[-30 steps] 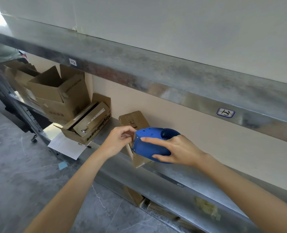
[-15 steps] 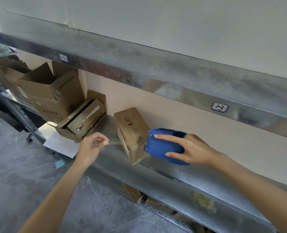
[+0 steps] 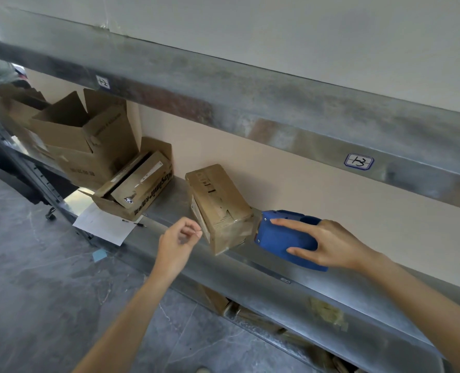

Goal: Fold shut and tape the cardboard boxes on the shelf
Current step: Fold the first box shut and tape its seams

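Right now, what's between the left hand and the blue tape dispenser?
The small cardboard box on the shelf; its near end fills that gap, per the head view.

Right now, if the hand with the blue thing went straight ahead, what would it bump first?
Probably the small closed box: the right hand points its blue tape dispenser at the box's near end.

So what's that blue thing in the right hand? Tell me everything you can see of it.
It is a blue tape dispenser, a rounded shell that looks like smooth plastic, with dark dots along its front edge. The right hand grips it, one finger along its top, thumb lower down. It hangs just above the metal shelf, its front end at the taped end of the small closed cardboard box; whether they touch is unclear. The tape roll is hidden.
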